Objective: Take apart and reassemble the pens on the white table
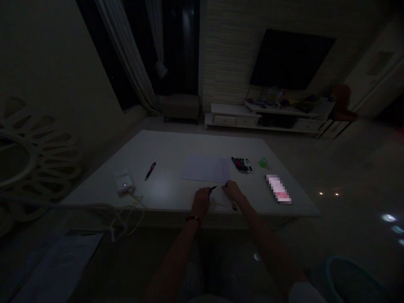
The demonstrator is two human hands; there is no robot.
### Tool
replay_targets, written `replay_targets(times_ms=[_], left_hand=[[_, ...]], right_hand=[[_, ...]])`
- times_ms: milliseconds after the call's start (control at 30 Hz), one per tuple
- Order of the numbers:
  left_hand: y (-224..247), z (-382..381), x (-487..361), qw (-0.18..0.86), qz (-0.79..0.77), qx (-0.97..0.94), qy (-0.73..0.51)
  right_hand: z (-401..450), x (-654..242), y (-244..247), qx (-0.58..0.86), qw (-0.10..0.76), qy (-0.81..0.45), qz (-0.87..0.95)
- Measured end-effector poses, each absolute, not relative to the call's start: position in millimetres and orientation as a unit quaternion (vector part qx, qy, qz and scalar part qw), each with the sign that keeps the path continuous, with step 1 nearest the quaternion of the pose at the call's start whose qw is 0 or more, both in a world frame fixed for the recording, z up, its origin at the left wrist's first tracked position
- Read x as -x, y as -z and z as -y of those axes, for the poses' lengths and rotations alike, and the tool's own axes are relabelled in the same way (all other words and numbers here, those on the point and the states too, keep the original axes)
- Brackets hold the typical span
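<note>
In the dim head view, the left hand (200, 202) rests just below the sheet of paper (205, 168) on the white table (176, 147), its fingers curled almost shut on a dark pen (213, 188) angled toward the right hand (232, 190). That hand's fingers are half bent and hold nothing visible. A snug pinch near the pen's tip would steady it best.

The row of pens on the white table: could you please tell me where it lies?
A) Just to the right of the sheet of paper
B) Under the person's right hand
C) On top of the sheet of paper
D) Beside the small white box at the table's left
A: the row of pens lies on the white table just right of the sheet of paper, with a small green object beyond it.
</note>
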State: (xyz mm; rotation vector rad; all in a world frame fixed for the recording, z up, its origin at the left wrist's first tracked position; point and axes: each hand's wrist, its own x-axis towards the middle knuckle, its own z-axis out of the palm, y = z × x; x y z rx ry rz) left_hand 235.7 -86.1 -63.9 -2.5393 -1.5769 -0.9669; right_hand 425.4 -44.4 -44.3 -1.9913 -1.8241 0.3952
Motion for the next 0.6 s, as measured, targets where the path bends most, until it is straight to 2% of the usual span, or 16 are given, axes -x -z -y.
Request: replay_targets(times_ms=[67,167,300,367,433,600], left_hand=[[63,86,-236,-0.004,0.505,0.809,0.302],[62,86,-237,-0.005,0.514,0.807,0.291],[62,87,-237,0.005,0.514,0.809,0.286],[62,87,-237,0.009,0.513,0.809,0.287],[62,87,-237,0.008,0.51,0.81,0.287],[61,88,-235,-0.001,0.504,0.817,0.282]], right_hand=[[49,-426,43,0.71,0.221,-0.167,0.648],[60,-427,41,0.692,0.276,-0.291,0.601],[76,-418,39,0.606,0.447,-0.456,0.473],[81,-408,37,0.579,0.526,-0.442,0.438],[85,-396,34,0.581,0.57,-0.382,0.438],[89,-374,22,0.596,0.575,-0.285,0.482]])
